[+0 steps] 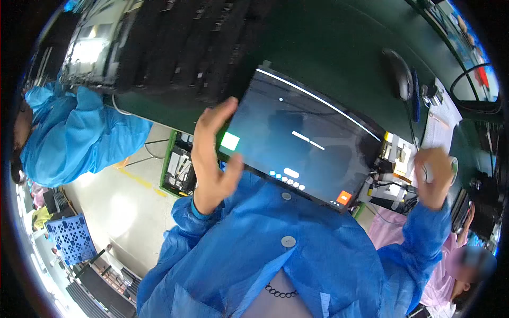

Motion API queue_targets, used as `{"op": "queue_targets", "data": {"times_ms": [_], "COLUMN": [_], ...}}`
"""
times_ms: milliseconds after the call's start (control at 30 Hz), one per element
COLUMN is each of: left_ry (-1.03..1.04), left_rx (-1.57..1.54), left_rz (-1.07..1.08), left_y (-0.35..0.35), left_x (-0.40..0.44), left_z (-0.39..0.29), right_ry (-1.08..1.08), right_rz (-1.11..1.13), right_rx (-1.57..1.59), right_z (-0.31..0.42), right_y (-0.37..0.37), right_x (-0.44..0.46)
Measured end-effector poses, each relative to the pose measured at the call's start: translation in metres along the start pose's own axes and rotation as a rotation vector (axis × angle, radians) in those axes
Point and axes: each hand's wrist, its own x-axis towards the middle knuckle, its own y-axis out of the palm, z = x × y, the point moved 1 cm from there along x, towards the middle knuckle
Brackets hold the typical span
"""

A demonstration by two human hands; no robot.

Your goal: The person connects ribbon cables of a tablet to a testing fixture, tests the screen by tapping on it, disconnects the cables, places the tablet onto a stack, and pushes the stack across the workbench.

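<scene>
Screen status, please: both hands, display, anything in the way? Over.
Left hand open by the screen, contact unclear. Right hand blurred, beyond the screen's right end. Screen lit, mostly dark. Cabled hardware crowds its right end.

My head cam looks fwd & down, close over a lit, dark, rectangular screen, my bare L hand & R hand; wide fisheye.
</scene>
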Motion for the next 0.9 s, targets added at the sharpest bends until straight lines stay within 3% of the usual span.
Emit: {"op": "queue_targets", "data": {"times_ms": [33,167,400,600,900], "left_ry": [0.151,0.237,0.240,0.202,0.182], "left_rx": [0.091,0.161,0.295,0.317,0.266], "left_rz": [0.077,0.468,0.542,0.589,0.569], "left_y": [0.005,0.069,0.146,0.151,0.150], "left_x": [0.006,0.042,0.051,0.052,0.051], "left_z": [-0.011,-0.079,-0.093,-0.090,-0.090], "right_ry": [-0.149,-0.131,-0.031,-0.220,-0.255], "right_rz": [0.057,0.107,0.057,0.126,0.201], "right_rx": [-0.063,-0.180,-0.113,-0.056,0.025], "right_z": [0.018,0.050,0.039,0.021,0.017], "right_y": [0.003,0.040,0.059,0.050,0.049], "right_x": [-0.012,-0.032,-0.046,-0.039,-0.042]}}
